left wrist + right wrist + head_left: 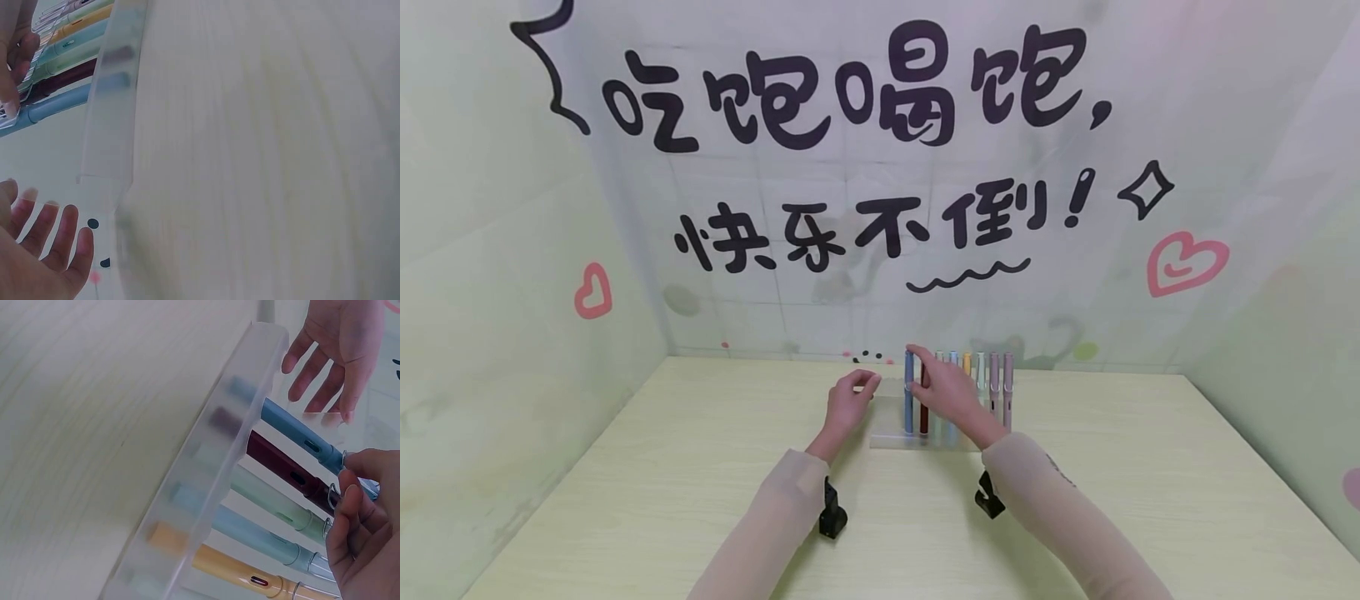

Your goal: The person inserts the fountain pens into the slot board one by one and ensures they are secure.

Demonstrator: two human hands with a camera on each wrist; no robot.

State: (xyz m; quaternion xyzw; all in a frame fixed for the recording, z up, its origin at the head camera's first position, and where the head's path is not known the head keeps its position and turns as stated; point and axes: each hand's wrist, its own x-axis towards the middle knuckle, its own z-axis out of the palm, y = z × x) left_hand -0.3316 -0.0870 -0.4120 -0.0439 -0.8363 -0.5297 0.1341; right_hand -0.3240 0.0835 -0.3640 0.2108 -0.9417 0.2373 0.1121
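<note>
A translucent pen stand point(887, 442) holds a row of capped pens upright. At its left end is a blue pen point(909, 400), with a dark red pen point(284, 465) beside it. My right hand point(951, 387) pinches the blue pen near its cap, thumb by the wire clip and index finger up at the top. My left hand point(847, 404) hovers at the stand's left edge, fingers loosely bent and holding nothing. In the left wrist view, the left hand's fingers point(59, 240) are spread apart.
Right of the dark red pen stand a pale green pen point(275, 500), a light blue pen point(262, 540), a yellow pen point(237, 572) and purple pens point(1008, 392). Behind the light wooden table point(662, 483) hangs a printed backdrop point(850, 317).
</note>
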